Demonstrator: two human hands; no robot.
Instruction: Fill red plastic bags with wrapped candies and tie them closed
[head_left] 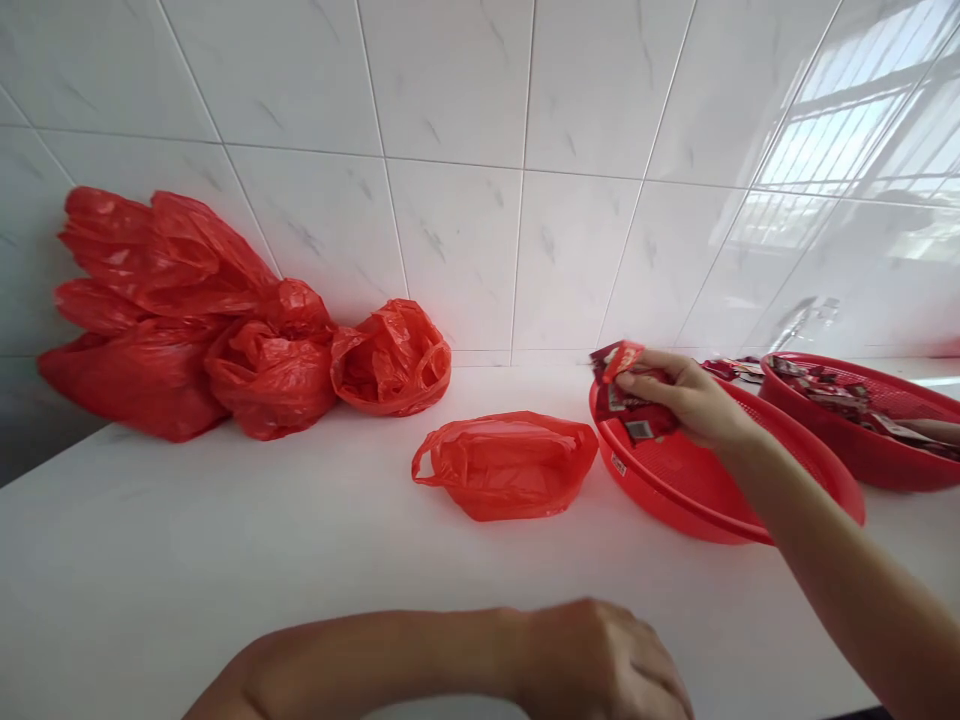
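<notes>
My right hand (690, 395) is closed around a few dark red foil packets (634, 405), one with a brighter red corner. It is above the left rim of a red plastic basket (720, 470). An open red plastic bag (517, 465) stands on the white counter just left of that basket, one handle loop sticking out to the left. At the bottom edge, my left hand (607, 665) hangs over the counter front with its back towards me. Its fingertips are blurred and cut off, so I cannot see whether it grips anything.
Filled red bags (157, 300) are heaped at the left, beside a smaller red bag (394, 360) by the tiled wall. A second red basket (817, 440) holds many packets; another person's hand (934, 430) reaches into it. A tap (806, 315) shows behind.
</notes>
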